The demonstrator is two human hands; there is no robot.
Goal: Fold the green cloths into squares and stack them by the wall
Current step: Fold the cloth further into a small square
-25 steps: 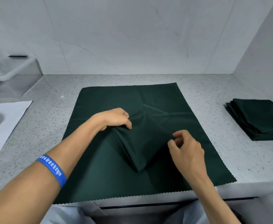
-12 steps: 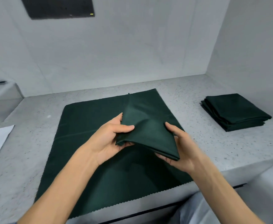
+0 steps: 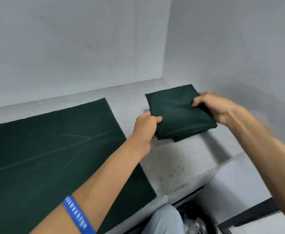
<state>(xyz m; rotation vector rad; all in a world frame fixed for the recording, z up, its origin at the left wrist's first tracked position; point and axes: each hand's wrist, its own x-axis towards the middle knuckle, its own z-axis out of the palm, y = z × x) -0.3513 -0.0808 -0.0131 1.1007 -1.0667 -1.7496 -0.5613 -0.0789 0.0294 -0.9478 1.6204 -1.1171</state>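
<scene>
Both hands gripped a folded green cloth [image 3: 177, 112] over the stack by the right wall.

The folded green cloth lay as a dark square at the right end of the speckled counter [image 3: 177, 166], close to the side wall [image 3: 231, 48]; layered edges of the stack [image 3: 185, 136] showed beneath its near edge, though whether the square touched them could not be told. The left hand [image 3: 145, 125] pinched the near left corner, thumb on top and fingers curled under. The right hand [image 3: 212, 107], blurred, clasped the far right edge with its thumb pressed on the fabric. The hands were apart, one at each side of the square. To the left, well apart from them, an unfolded green cloth [image 3: 54, 149] lay flat on the counter, its near edge at the counter's front. A blue wristband [image 3: 78, 215] circled the left forearm.
</scene>
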